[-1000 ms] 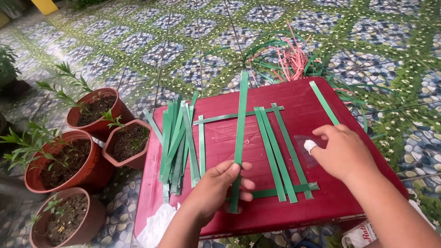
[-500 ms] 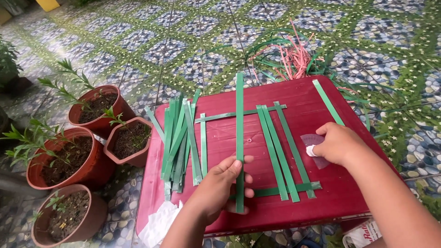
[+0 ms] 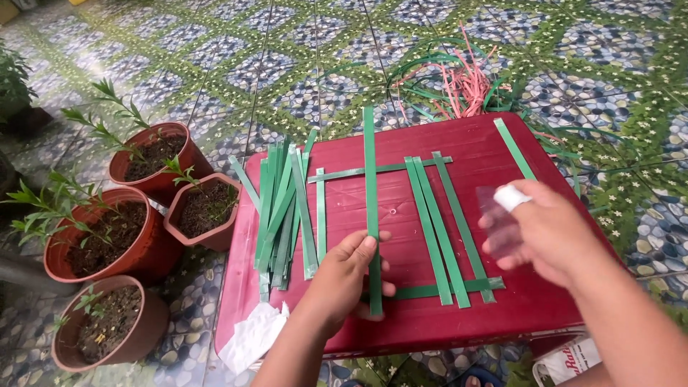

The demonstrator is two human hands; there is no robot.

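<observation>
The left hand (image 3: 344, 276) lies flat with loose, spread fingers on the long upright green plastic strip (image 3: 370, 179), pinning it near the front edge of the dark red square tabletop (image 3: 401, 215). The right hand (image 3: 548, 233), lifted above the table, pinches a small clear bottle with a white cap (image 3: 502, 211) beside three parallel green strips (image 3: 437, 222); a loose bundle of green strips (image 3: 283, 208) lies left.

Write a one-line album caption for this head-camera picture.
Left hand pressing a long green plastic strip onto a red square tabletop, right hand holding a small clear white-capped bottle.
</observation>
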